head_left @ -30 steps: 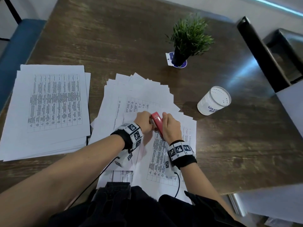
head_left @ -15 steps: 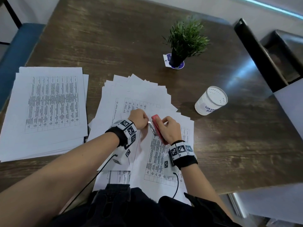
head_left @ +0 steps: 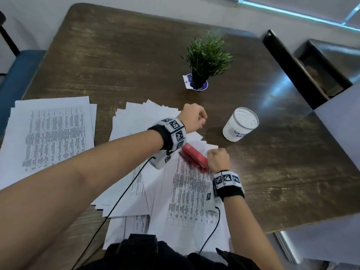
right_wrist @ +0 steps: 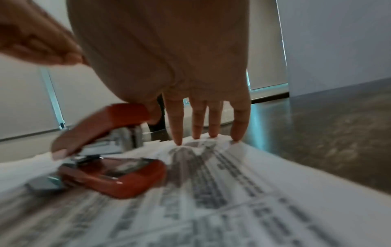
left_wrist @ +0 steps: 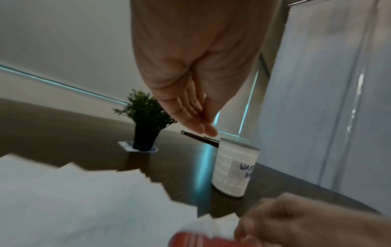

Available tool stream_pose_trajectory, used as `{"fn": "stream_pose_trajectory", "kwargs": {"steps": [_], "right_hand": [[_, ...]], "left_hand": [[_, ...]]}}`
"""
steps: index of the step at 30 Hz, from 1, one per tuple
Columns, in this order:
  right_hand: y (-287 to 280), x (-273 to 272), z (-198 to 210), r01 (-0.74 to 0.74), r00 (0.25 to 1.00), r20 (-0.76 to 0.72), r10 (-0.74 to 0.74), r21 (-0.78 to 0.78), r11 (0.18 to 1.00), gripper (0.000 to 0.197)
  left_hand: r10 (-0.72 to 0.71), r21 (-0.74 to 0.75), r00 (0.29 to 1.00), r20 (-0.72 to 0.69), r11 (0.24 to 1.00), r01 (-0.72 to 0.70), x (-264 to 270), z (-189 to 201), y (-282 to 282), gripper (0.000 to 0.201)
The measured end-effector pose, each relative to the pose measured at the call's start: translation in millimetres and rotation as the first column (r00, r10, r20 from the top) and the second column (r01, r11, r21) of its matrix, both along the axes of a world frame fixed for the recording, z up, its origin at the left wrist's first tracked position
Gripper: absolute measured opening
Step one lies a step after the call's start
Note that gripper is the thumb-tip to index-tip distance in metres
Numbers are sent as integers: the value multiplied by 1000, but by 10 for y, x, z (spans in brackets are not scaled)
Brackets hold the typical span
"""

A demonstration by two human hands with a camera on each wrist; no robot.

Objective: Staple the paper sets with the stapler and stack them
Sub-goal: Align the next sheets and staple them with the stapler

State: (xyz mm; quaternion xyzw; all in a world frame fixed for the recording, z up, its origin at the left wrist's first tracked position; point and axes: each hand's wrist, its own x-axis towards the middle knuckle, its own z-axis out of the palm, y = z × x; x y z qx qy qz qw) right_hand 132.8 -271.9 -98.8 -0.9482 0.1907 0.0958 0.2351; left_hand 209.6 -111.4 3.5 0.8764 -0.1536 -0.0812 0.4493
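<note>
Left hand [head_left: 191, 119] was lifted away from stapler [head_left: 194, 158], toward white cup [head_left: 240, 124]; fingers held together, maybe small bit pinched, not clear. Right hand [head_left: 218, 159] was kept on stapler, thumb on top, fingertips [right_wrist: 238, 130] pressed on paper set [head_left: 191, 191]. Stapler probably being fixed, not stapling yet. Done stack [head_left: 46, 131] was left at far left.

Dark wood-grain counter [head_left: 116, 55], worn, glare patch at 3 o'clock. Pale wall [head_left: 155, 8] at 12, bluish light strip [head_left: 292, 13] toward 1. Black chair [head_left: 303, 69] at 2, blue seat [head_left: 17, 75] at 9.
</note>
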Motion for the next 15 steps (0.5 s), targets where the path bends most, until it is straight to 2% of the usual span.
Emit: {"fn": "stream_pose_trajectory", "kwargs": {"steps": [3,6,13,15], "right_hand": [[-166,-60,-136,-108,994,27,108,-16,994,29],[-276,-140,-149,-132,989,71,131,1,991,27],[-424,-222,-198,-181,981,70,183,-34,983,31],[-422,-202,-186,-172,981,85,176,-45,984,28]], "left_hand": [[-105,17,994,42,994,104,130,174,-337,9],[-160,31,982,100,987,158,258,229,-643,10],[-123,-56,989,85,990,128,437,155,-1193,19],[-141,-30,987,71,989,143,458,122,-1271,24]]}}
